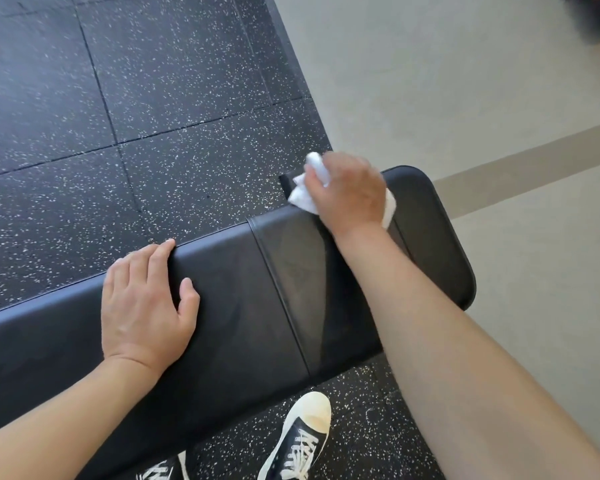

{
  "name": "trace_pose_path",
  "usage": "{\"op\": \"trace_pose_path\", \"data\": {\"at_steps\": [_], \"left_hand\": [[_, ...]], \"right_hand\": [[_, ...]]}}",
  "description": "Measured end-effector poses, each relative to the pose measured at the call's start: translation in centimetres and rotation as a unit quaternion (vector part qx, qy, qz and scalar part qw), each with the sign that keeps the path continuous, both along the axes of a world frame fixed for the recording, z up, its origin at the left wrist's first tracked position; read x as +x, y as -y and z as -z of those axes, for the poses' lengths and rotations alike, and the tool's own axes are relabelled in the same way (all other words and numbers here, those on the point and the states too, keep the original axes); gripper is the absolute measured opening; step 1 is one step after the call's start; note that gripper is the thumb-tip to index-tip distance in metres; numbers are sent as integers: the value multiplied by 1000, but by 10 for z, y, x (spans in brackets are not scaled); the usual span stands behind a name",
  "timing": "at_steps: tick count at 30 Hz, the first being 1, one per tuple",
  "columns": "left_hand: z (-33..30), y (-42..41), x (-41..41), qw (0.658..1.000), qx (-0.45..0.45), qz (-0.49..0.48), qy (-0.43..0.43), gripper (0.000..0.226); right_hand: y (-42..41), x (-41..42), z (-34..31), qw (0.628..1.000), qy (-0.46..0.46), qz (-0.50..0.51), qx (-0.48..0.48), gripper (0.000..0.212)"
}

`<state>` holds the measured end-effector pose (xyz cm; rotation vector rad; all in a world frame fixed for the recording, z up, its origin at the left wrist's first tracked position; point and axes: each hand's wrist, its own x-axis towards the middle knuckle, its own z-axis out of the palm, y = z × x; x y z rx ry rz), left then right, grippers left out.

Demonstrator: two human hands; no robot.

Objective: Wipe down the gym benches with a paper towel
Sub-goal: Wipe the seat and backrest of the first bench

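Paper towel (302, 194), one crumpled white wad, clamped in the right hand (347, 192) on the counter's (243, 292) far edge.
Right fingers curl round it, hiding most; the left hand (146, 299) lies flat, fingers relaxed and slightly apart. Two sneakers (300, 441) show below, one cut off.

My left hand (146, 303) lies flat, fingers (160, 252) straight and spread. My right hand (347, 192) reaches forward, arm extended, fingers curled in a grip.
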<state>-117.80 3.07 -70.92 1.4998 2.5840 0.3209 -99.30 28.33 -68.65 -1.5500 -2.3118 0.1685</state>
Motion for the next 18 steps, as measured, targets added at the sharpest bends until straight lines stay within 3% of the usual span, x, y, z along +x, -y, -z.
{"op": "trace_pose_path", "data": {"at_steps": [5,9,11,13,18], "left_hand": [[-4,-1,0,1000,-10,-4,6,64],[-3,0,0,1000,-2,-1,1,63],[0,0,-1,1000,2,0,-3,63],[2,1,-2,1000,9,2,-5,63],[4,1,-2,1000,12,1,-5,63]], "right_hand": [[108,-46,5,987,-40,-154,19,18],[150,22,13,959,-30,-281,32,23],[133,64,13,951,-18,-304,57,15],[97,91,13,960,-2,-265,84,7],[34,58,6,999,-11,26,36,30]]}}
